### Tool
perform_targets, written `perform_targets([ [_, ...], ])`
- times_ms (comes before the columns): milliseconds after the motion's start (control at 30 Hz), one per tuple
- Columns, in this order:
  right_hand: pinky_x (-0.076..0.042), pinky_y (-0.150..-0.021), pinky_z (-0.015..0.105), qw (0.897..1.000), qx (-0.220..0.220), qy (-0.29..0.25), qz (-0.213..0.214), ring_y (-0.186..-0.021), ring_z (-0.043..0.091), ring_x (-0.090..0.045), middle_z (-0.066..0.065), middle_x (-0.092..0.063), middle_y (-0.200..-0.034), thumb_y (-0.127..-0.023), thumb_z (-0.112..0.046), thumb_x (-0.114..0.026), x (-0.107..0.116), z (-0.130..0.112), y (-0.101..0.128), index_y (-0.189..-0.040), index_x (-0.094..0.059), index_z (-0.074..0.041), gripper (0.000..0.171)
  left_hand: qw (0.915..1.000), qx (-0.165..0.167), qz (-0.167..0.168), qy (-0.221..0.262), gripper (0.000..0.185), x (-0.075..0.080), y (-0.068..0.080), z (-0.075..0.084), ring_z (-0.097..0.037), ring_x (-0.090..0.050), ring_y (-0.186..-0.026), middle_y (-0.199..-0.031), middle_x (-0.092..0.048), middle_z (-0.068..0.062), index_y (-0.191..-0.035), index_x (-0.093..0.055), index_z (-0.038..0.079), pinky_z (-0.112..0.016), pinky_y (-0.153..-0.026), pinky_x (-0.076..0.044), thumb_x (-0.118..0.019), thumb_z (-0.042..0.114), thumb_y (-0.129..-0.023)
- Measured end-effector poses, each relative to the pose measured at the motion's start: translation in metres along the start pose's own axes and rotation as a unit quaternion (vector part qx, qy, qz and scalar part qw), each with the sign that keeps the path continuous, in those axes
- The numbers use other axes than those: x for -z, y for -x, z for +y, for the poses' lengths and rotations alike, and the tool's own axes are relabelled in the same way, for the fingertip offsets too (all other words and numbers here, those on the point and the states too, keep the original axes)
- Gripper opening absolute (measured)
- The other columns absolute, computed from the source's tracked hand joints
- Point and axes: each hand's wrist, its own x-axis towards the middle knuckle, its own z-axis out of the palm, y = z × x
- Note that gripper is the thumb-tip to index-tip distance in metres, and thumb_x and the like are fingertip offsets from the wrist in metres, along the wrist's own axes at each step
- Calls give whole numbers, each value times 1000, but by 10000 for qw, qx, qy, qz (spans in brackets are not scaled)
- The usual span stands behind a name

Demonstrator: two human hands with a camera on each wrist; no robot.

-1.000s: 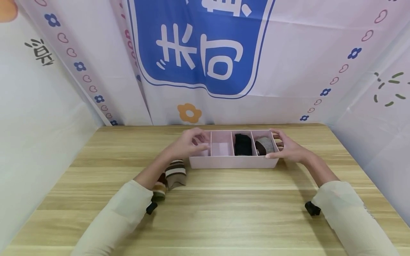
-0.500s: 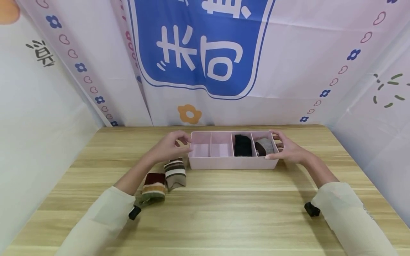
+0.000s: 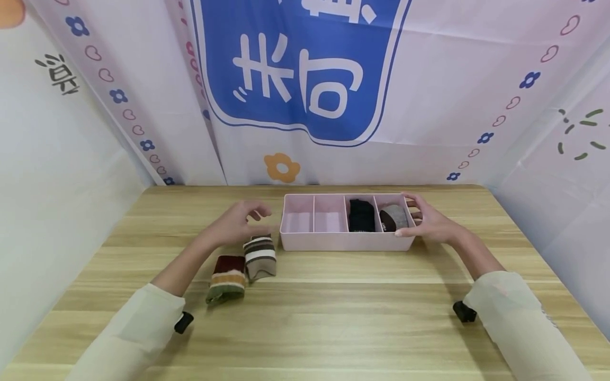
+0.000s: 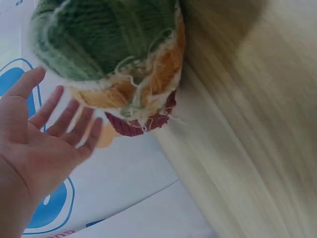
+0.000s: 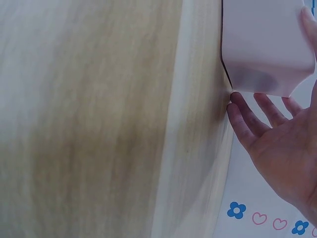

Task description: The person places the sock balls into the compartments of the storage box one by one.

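Note:
A long pink divided box (image 3: 348, 242) stands near the back of the table. My right hand (image 3: 431, 222) grips its right end, thumb at the front corner and fingers along the end wall. Inside, a rolled black sock (image 3: 361, 216) fills the third compartment from the left, and a grey and brown sock (image 3: 394, 216) the rightmost. Left of the box my left hand (image 3: 235, 222) hovers with relaxed, parted fingers, holding nothing. Just below it lie a brown-and-white striped sock (image 3: 260, 260) and a red, orange and green sock (image 3: 226, 279), the latter large in the left wrist view.
The wooden table (image 3: 333, 317) reaches back to a white printed cloth (image 3: 248, 159) hanging behind it. More cloth hangs at the left and right sides. Small black devices sit at both wrists, under the sleeves.
My left hand has moved left from the box's leftmost compartment to above the striped socks, uncovering both of them. The right hand and the box have stayed in place.

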Motion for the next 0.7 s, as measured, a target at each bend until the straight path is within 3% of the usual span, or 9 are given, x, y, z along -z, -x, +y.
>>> perform_targets([
  [267, -28, -115, 70, 10000, 7, 18, 16, -142, 60, -30, 36, -21, -160, -87, -18, -81, 1, 0, 0, -164, -8, -4, 107, 9978, 497, -434, -59, 60, -1, 9, -2, -44, -56, -122, -137, -58, -27, -137, -56, -8, -56, -102, -48, -79, 25, -92],
  [700, -29, -116, 68, 10000, 24, -58, 6, -143, 61, -29, 37, -22, -159, -87, -16, -81, 0, -2, 1, -164, -7, -3, 107, 9942, 261, -994, -325, 80, -8, 23, -6, -36, -58, -116, -135, -59, -23, -141, -54, -8, -51, -97, -52, -89, 34, -82],
])
